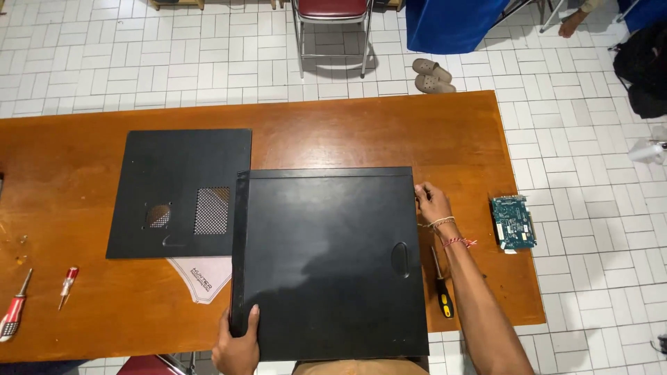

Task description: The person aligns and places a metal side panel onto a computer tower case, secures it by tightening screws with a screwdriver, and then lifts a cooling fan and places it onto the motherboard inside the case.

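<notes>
**Two hands at the edges of a black computer case on a wooden table**

A large black metal computer case (326, 260) lies flat on a brown wooden table (417, 132), its broad side panel facing up and its near edge overhanging the table's front. The left hand (237, 347) grips the case's near left corner, thumb laid on top of the panel and fingers wrapped under the edge. The right hand (432, 203) rests against the far part of the case's right edge, fingers curled onto the rim; whether they clamp it or merely touch it cannot be told.

A separate flat black metal side panel with a mesh vent (179, 193) lies to the left, its right edge touching or slipping under the case. A pale printed paper sheet (203, 276) shows below that panel. A black-and-yellow-handled screwdriver (440, 286) lies just right of the case, beside the right forearm. A green circuit board (512, 222) sits near the table's right edge. Two red-handled screwdrivers (42, 298) lie well apart at the far left. A red-seated metal chair (332, 28) and a pair of grey sandals (432, 75) stand on the white tiled floor (174, 62) beyond.
</notes>
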